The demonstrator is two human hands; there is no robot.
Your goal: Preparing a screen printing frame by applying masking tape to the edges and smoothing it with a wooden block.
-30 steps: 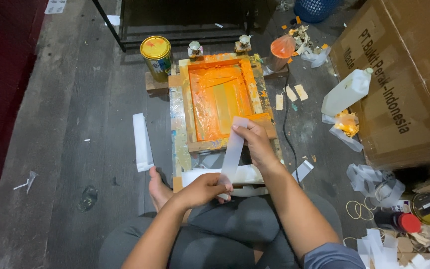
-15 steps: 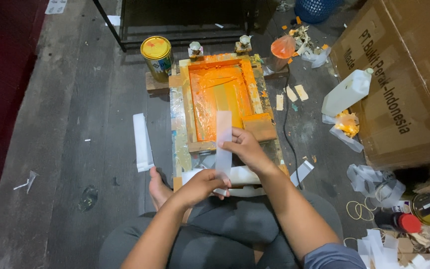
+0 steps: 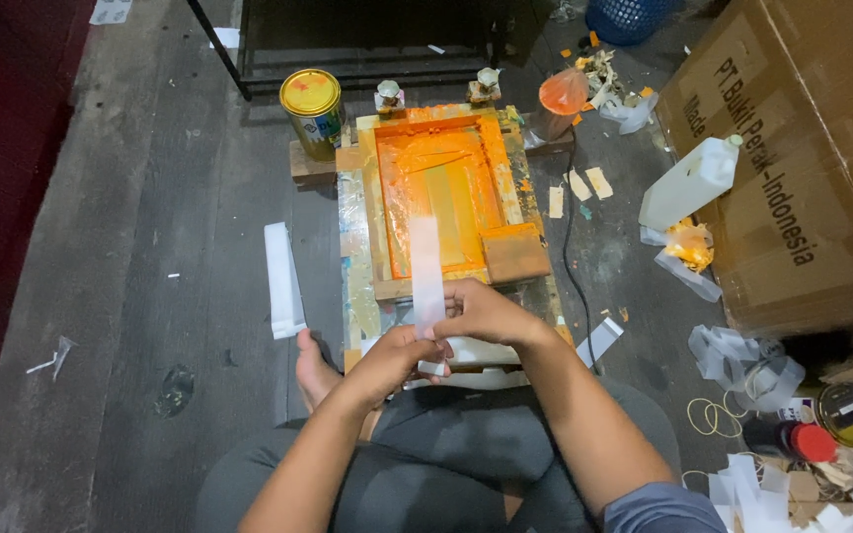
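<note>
1. Here, the left hand (image 3: pixel 399 352) and right hand (image 3: pixel 481 311) meet above the lap, both pinching a white strip (image 3: pixel 426 265) that stands up over the near edge of the orange printing frame (image 3: pixel 446 188).
2. Far left, a lidded yellow paint can (image 3: pixel 312 109) stands shut.
3. A white jug (image 3: pixel 691 182) lies right, beside a cardboard box (image 3: pixel 802 158); a white strip stack (image 3: pixel 283 281) lies left.

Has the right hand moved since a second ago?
Yes. The right hand came left and toward the body, off the orange screen frame's corner, meeting the left hand.
</note>
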